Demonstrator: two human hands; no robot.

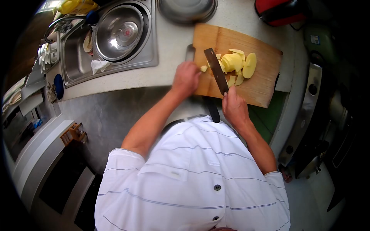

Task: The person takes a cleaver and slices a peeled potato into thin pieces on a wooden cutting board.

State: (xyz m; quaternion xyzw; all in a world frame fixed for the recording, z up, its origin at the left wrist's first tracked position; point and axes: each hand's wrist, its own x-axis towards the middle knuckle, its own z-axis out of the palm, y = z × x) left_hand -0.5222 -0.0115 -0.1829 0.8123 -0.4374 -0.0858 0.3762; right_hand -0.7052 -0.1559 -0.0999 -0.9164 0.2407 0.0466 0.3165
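Note:
My right hand (pixel 235 106) is closed around the handle of a dark-bladed cleaver (pixel 216 72). The blade slants up and left over the wooden cutting board (pixel 266 57), beside cut potato slices (pixel 232 61). One larger oval potato slice (pixel 249 65) lies at the right of the pile. At the board's left edge is my left hand (pixel 186 79), its fingers curled together. A small potato piece (pixel 203 69) shows right by its fingertips; whether the fingers grip anything is hidden.
A steel basin (pixel 119 32) sits in the sink (pixel 75 57) at left, with a white cloth (pixel 100 66) on the rim. Behind the board stands a round metal pan (pixel 187 9). A red and black appliance (pixel 281 11) is at the back right.

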